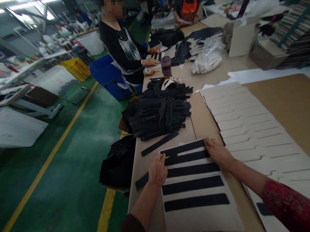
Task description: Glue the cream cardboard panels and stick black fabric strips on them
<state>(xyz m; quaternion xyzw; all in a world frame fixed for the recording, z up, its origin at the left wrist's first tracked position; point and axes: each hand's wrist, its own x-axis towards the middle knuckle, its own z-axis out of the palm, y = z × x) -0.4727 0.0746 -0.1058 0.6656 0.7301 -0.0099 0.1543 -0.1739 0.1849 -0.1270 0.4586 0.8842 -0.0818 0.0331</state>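
Note:
A pale sheet (196,219) lies before me with several black strips (193,185) in rows across it. Along its far edge is the topmost black strip (184,147), slightly slanted to the strip below. My left hand (158,170) has its fingers closed at that strip's left end. At the other end, the fingertips of my right hand (219,155) pinch the strip near the sheet's corner. Left of the sheet, a loose black strip (160,143) lies on the table, and another strip (142,181) is partly behind my left hand.
Bundles of black strips (160,117) are heaped beyond the sheet. Overlapping pale sheets (262,134) run along the right. A dark bottle (166,67) stands farther off. A co-worker (121,45) is at the table's left side. An open box (118,163) of black pieces sits below the left edge.

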